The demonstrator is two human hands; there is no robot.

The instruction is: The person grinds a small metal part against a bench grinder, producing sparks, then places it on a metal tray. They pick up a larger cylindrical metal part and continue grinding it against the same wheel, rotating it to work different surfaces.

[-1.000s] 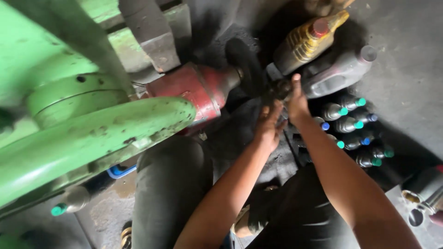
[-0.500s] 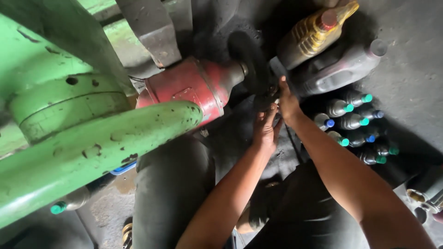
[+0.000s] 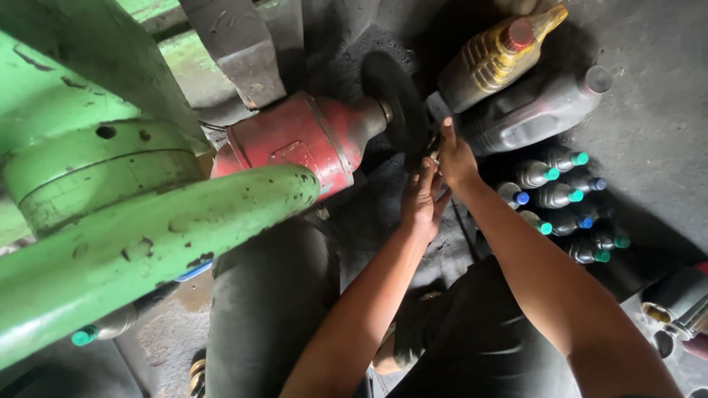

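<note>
Hands close together at the dark grinding disc (image 3: 391,103) on the red motor (image 3: 302,144). My right hand (image 3: 456,156) pinches a small piece at the disc's edge, too small to name; my left hand (image 3: 420,200) curls just beneath, steadying. Piece likely hard, light, slippery; grip by its sides. Bottles (image 3: 560,199) crowd the right, green machine arm (image 3: 147,243) crowds the left; little room.

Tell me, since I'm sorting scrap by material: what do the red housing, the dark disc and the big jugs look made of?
Red housing: probably cast metal, painted red, chipped and grimy. Dark disc: matte black, possibly abrasive or rubber; unclear. Amber jug and grey jug: translucent moulded plastic, dusty.
</note>
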